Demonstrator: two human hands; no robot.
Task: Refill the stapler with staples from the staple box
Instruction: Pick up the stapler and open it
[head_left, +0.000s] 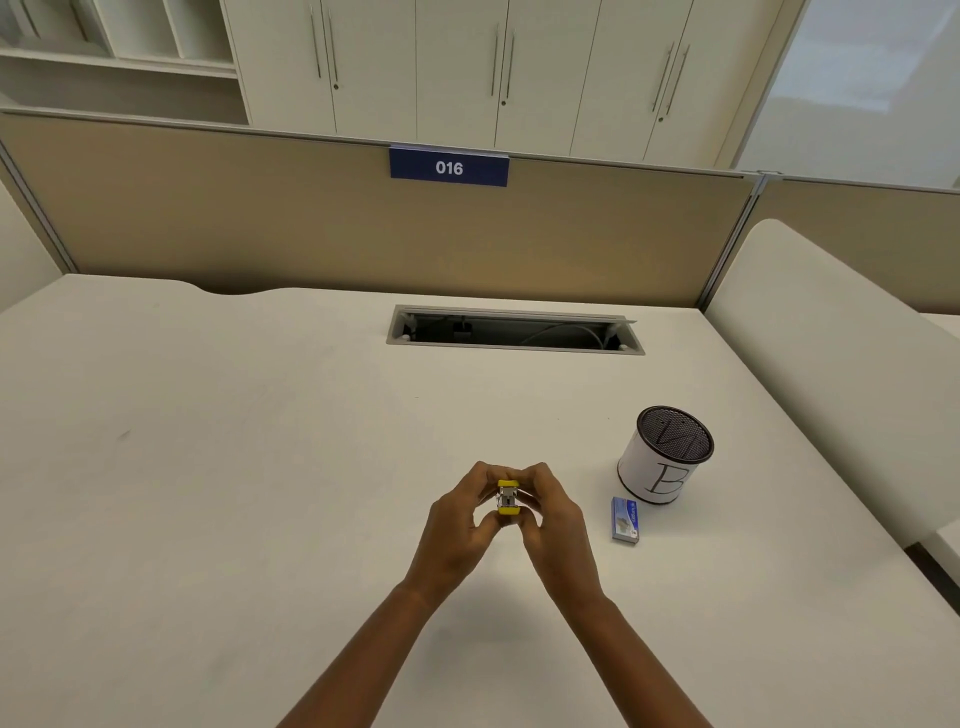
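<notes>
A small yellow stapler (507, 498) with a metal middle is held end-on above the white desk, between both hands. My left hand (458, 525) grips its left side with thumb and fingers. My right hand (550, 519) grips its right side the same way. The fingers hide most of the stapler's body. A small blue staple box (626, 520) lies flat on the desk to the right of my right hand, apart from it and closed as far as I can see.
A mesh pen cup (662, 457) wrapped in white paper marked "B" stands just behind the staple box. An open cable tray slot (514, 331) is set into the desk further back. A beige partition with a "016" sign (449, 167) closes the far edge.
</notes>
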